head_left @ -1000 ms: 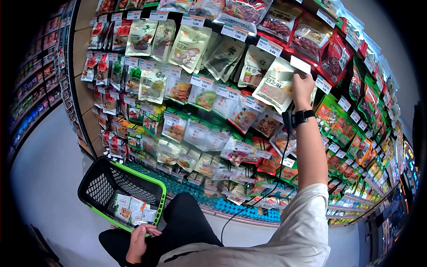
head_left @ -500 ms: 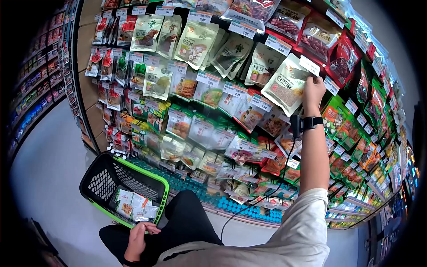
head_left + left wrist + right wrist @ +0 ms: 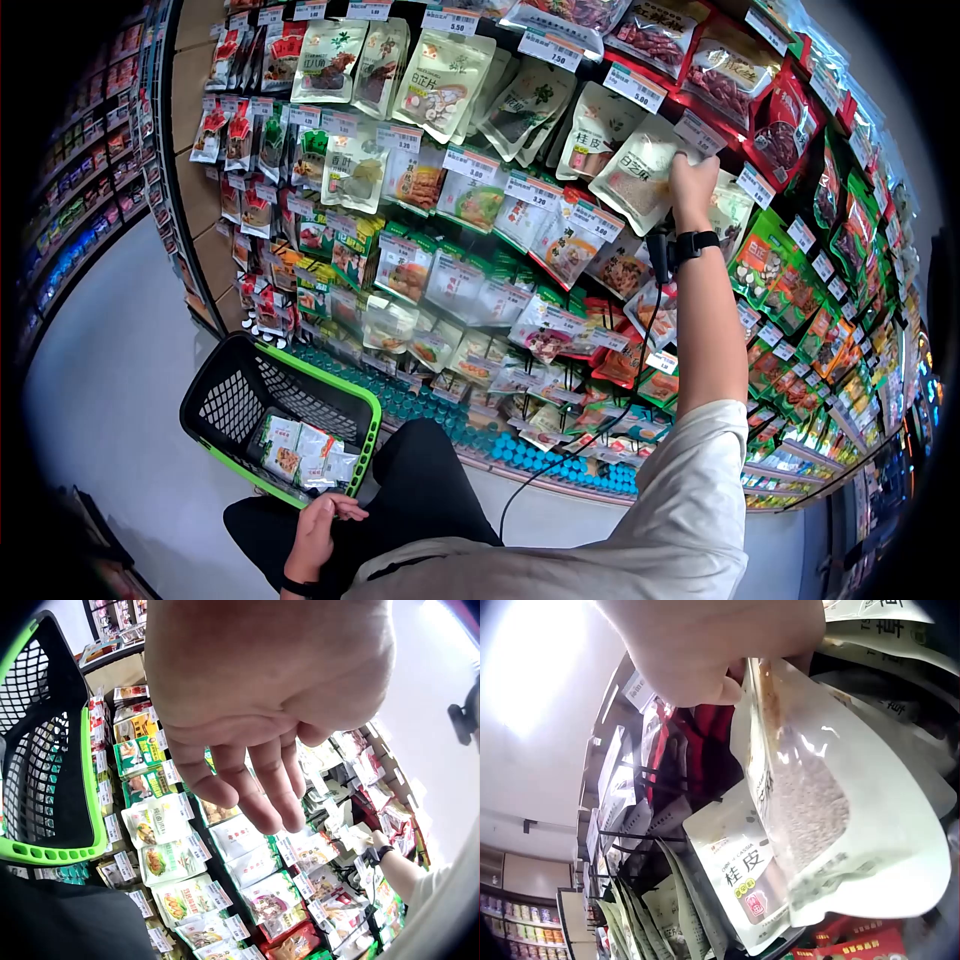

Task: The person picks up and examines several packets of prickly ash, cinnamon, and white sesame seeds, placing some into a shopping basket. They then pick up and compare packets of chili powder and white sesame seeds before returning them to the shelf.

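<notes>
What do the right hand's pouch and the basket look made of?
Pouch: probably plastic film, satiny and pale with a glossy clear window; bright highlights suggest it.
Basket: likely moulded plastic, dull black walls and smooth green rim; regular lattice openings suggest it.

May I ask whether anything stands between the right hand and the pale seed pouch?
Nothing visible: the right hand grips the pouch near its top; the price tag sits just above the hand.

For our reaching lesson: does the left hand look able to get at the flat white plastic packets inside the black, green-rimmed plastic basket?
Probably yes: the left hand is empty beside the basket, whose open top leaves the packets uncovered.
</notes>
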`<state>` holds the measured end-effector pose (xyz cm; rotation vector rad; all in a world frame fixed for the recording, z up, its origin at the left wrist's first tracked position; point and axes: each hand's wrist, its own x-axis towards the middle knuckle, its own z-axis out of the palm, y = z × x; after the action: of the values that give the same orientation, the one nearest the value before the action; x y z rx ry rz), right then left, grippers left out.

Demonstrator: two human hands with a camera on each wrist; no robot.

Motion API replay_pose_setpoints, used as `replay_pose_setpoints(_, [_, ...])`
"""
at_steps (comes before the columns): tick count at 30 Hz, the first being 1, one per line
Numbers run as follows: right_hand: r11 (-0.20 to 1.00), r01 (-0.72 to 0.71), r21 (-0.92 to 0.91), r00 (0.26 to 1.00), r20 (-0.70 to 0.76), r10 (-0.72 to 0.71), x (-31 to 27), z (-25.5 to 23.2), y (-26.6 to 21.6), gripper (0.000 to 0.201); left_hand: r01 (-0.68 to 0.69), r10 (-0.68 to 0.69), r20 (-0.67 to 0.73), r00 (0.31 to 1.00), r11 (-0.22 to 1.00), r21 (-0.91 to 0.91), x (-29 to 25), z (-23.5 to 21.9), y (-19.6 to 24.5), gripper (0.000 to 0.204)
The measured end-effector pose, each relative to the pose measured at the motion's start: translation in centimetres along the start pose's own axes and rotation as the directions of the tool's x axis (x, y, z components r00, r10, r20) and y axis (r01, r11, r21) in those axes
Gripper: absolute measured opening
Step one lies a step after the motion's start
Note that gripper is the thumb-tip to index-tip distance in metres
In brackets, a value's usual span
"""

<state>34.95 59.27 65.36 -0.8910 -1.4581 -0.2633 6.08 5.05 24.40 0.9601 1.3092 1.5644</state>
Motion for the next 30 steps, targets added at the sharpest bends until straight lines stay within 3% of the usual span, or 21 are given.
replay_pose_setpoints(4, [0.949,0.252,-0.192,0.968,0.045,-0.248,-1.3,1.2,1.5,0.070,0.005,-0.005,-0.028,1.000,1.000,0.000,0.0,0.0,-0.2,0.048])
replay_pose_setpoints(7, [0.874,0.258,-0.411,0.966,0.110,-0.233,-2.8,0.6,1.1,0.074,0.009,-0.009,-0.012,1.000,1.000,0.025,0.1,0.5,0.4,0.049])
replay_pose_setpoints(8, [0.847,0.262,-0.463,0.962,0.195,-0.191,-2.6,0.2,1.2,0.079,0.010,-0.010,0.001,1.000,0.999,0.031,0.1,0.4,0.0,0.049])
replay_pose_setpoints(9, [0.706,0.354,-0.613,0.933,0.179,-0.313,-3.2,-0.2,1.1,0.080,0.025,-0.026,0.009,1.000,1.000,0.018,0.2,0.5,-0.3,0.051])
replay_pose_setpoints(11, [0.766,0.331,-0.551,0.941,0.132,-0.312,-3.9,-1.8,-0.9,0.080,0.007,-0.008,0.024,1.000,1.000,0.022,0.6,0.7,-0.8,0.052])
replay_pose_setpoints(12, [0.766,0.281,-0.578,0.959,0.185,-0.212,-4.6,-3.1,-2.7,0.080,0.003,-0.003,0.024,1.000,1.000,-0.005,0.8,0.8,-1.2,0.051])
replay_pose_setpoints(13, [0.794,0.334,-0.507,0.942,0.164,-0.292,-5.5,-3.7,-2.9,0.074,0.050,-0.048,0.029,0.998,0.996,-0.069,1.2,0.8,-1.6,0.051])
replay_pose_setpoints(15, [0.758,0.406,-0.510,0.909,0.308,-0.280,-6.8,-4.2,-2.6,0.071,0.070,-0.069,0.067,0.995,0.998,-0.006,2.8,1.6,-0.6,0.051])
replay_pose_setpoints(17, [0.714,0.447,-0.540,0.861,0.476,-0.179,-7.7,-4.7,-3.0,0.070,0.005,-0.004,0.172,0.985,1.000,-0.002,4.9,3.0,1.1,0.049])
replay_pose_setpoints(21, [0.747,0.338,-0.573,0.838,0.545,0.039,-6.2,-4.1,-1.4,0.068,-0.084,0.090,0.369,0.925,0.996,-0.033,9.6,5.3,5.5,0.045])
replay_pose_setpoints(23, [0.703,0.349,-0.620,0.784,0.604,0.142,-5.2,-3.4,-0.6,0.072,-0.076,0.141,0.439,0.887,0.984,-0.162,11.8,6.7,7.8,0.049])
replay_pose_setpoints(25, [0.680,0.371,-0.632,0.769,0.620,0.157,-4.9,-2.5,0.4,0.070,-0.057,0.156,0.479,0.864,0.975,-0.214,14.2,7.0,8.5,0.053])
replay_pose_setpoints(27, [0.716,0.373,-0.591,0.746,0.649,0.147,-5.1,-2.9,-0.3,0.065,-0.001,0.212,0.493,0.844,0.919,-0.394,16.2,7.0,8.7,0.055])
replay_pose_setpoints(28, [0.695,0.427,-0.579,0.765,0.641,0.063,-5.4,-2.6,0.9,0.062,0.089,0.227,0.494,0.839,0.839,-0.537,16.7,6.7,8.5,0.058])
replay_pose_setpoints(29, [0.771,0.400,-0.495,0.758,0.652,0.024,-6.3,-4.0,-0.7,0.061,0.163,0.251,0.480,0.841,0.728,-0.666,16.8,6.3,8.4,0.061])
replay_pose_setpoints(30, [0.747,0.479,-0.462,0.768,0.632,-0.102,-7.7,-4.8,-1.3,0.059,0.175,0.281,0.450,0.848,0.652,-0.738,16.6,5.7,8.4,0.063])
